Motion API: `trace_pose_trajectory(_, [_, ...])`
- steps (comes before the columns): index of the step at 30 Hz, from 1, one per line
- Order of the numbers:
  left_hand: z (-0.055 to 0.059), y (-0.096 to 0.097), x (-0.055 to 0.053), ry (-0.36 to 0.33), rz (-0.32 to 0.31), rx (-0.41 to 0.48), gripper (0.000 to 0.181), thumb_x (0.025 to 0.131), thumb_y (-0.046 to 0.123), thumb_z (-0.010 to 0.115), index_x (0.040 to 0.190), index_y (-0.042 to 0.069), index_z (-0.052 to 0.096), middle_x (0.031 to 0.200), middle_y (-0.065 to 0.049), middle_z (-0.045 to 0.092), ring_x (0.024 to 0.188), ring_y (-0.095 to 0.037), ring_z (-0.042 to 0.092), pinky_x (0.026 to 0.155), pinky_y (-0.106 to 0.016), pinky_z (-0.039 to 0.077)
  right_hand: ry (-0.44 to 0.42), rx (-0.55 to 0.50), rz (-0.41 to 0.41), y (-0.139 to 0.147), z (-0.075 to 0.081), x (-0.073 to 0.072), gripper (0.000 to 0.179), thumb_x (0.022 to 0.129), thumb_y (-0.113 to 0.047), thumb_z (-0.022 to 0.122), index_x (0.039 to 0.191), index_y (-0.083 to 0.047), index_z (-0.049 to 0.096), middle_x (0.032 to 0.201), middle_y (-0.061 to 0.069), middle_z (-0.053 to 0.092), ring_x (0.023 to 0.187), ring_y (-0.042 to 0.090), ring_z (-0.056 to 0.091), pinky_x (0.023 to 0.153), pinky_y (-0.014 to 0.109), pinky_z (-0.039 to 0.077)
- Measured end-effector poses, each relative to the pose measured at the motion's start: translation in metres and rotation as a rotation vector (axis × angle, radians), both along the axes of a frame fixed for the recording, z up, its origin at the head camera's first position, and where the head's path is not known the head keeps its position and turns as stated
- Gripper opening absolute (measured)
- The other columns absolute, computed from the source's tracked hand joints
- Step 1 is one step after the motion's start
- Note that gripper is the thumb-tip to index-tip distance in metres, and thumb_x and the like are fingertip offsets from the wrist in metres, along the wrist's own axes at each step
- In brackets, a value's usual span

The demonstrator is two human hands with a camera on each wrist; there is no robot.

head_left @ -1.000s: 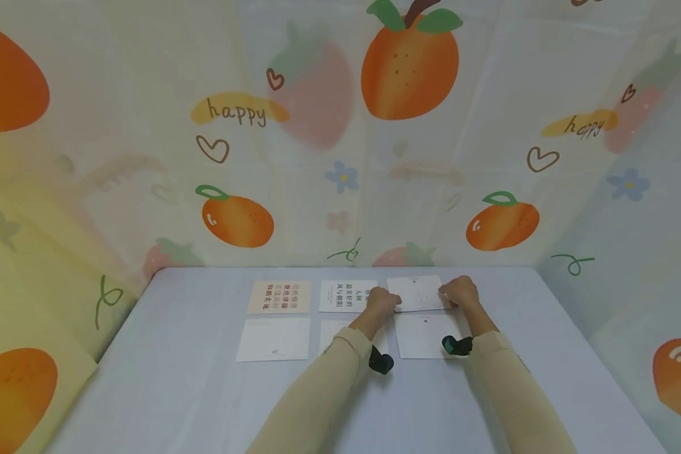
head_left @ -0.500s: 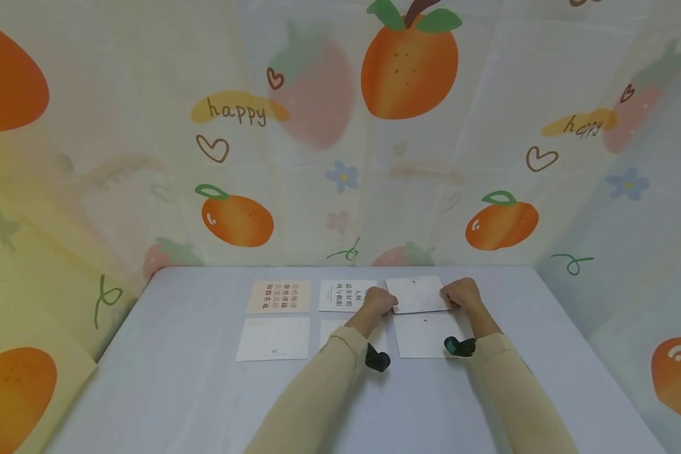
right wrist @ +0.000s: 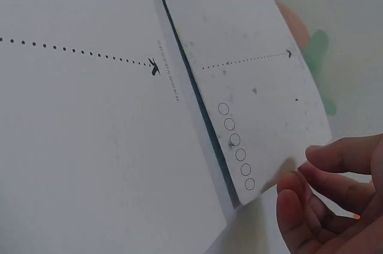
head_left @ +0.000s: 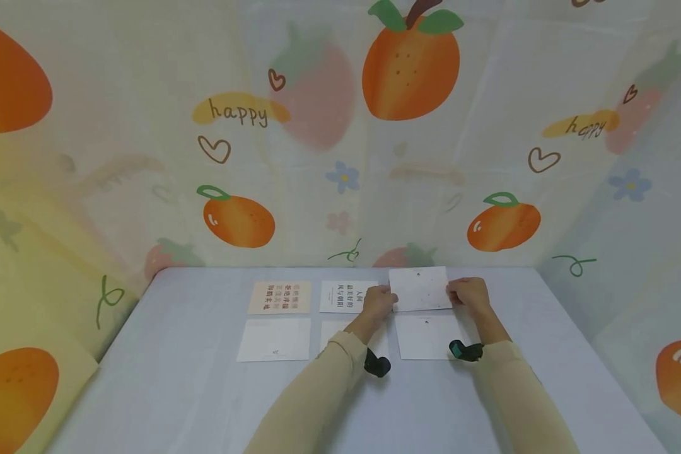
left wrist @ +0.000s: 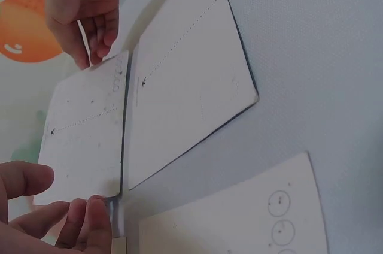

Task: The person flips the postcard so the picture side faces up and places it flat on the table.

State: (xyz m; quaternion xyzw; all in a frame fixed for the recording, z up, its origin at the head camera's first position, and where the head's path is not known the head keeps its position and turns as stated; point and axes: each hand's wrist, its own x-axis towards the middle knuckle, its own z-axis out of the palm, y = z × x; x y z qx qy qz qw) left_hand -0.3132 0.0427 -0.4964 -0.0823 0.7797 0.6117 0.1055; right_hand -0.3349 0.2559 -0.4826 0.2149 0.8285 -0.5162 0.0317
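Observation:
A white postcard (head_left: 420, 290) at the back right of the table is tilted, its far edge raised. My left hand (head_left: 378, 304) pinches its left edge; in the left wrist view the thumb (left wrist: 29, 177) lies over the corner with fingers below. My right hand (head_left: 470, 296) pinches the right edge, thumb and fingertips close at the corner in the right wrist view (right wrist: 335, 176). Small circles and a dotted line are printed on the side facing me. Just in front lies another white postcard (head_left: 428, 337), flat on the table.
To the left are a beige postcard (head_left: 279, 297) with printed characters, a white lettered postcard (head_left: 338, 296) and a plain white one (head_left: 274, 339). A further white card (head_left: 330, 329) is partly covered by my left arm. A fruit-printed curtain (head_left: 295, 176) hangs behind the table (head_left: 176, 378).
The held postcard's far edge has risen and the card has shifted slightly to the right. My right hand has moved a little to the right with it. The other cards stay put.

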Motion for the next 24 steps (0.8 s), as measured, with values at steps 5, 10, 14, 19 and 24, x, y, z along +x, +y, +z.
trace_pose_trajectory(5, [0.007, 0.002, 0.005, 0.025, 0.033, -0.024, 0.044, 0.085, 0.006, 0.06, 0.128, -0.001, 0.06, 0.126, -0.018, 0.063, 0.114, -0.028, 0.06, 0.094, -0.035, 0.051, 0.031, 0.01, 0.003, 0.001, -0.001, 0.003, 0.034, 0.093, -0.013, 0.058, 0.117, 0.01, 0.062, 0.095, 0.017, 0.066, 0.066, 0.013, 0.059, 0.058, 0.016, 0.051])
trace_pose_trajectory(10, [0.009, 0.004, 0.006, 0.037, 0.033, -0.029, 0.043, 0.086, 0.006, 0.059, 0.129, 0.0, 0.06, 0.126, -0.017, 0.064, 0.115, -0.029, 0.06, 0.095, -0.034, 0.051, 0.081, 0.005, -0.011, 0.004, -0.001, 0.007, 0.034, 0.094, -0.015, 0.058, 0.117, 0.01, 0.063, 0.095, 0.016, 0.068, 0.067, 0.012, 0.06, 0.06, 0.015, 0.051])
trace_pose_trajectory(14, [0.008, 0.005, 0.004, 0.037, 0.049, -0.027, 0.042, 0.086, 0.006, 0.06, 0.127, 0.002, 0.061, 0.121, -0.015, 0.066, 0.11, -0.028, 0.062, 0.092, -0.033, 0.052, 0.105, -0.025, -0.036, 0.004, 0.002, 0.009, 0.033, 0.094, -0.015, 0.059, 0.117, 0.009, 0.063, 0.098, 0.016, 0.068, 0.069, 0.012, 0.061, 0.061, 0.015, 0.052])
trace_pose_trajectory(19, [0.007, 0.006, 0.003, 0.065, 0.071, -0.021, 0.04, 0.085, 0.006, 0.06, 0.125, 0.003, 0.064, 0.119, -0.014, 0.068, 0.109, -0.028, 0.063, 0.092, -0.033, 0.052, 0.129, -0.071, -0.039, 0.005, 0.006, 0.012, 0.034, 0.095, -0.014, 0.057, 0.119, 0.01, 0.063, 0.093, 0.011, 0.068, 0.068, 0.008, 0.061, 0.062, 0.015, 0.053])
trace_pose_trajectory(24, [0.01, 0.005, 0.003, 0.077, 0.084, 0.012, 0.038, 0.087, 0.008, 0.059, 0.124, 0.003, 0.064, 0.123, -0.016, 0.066, 0.116, -0.03, 0.061, 0.097, -0.036, 0.05, 0.124, -0.145, -0.043, 0.006, 0.011, 0.014, 0.036, 0.097, -0.016, 0.056, 0.122, 0.009, 0.061, 0.082, 0.0, 0.068, 0.072, 0.01, 0.063, 0.068, 0.018, 0.055])
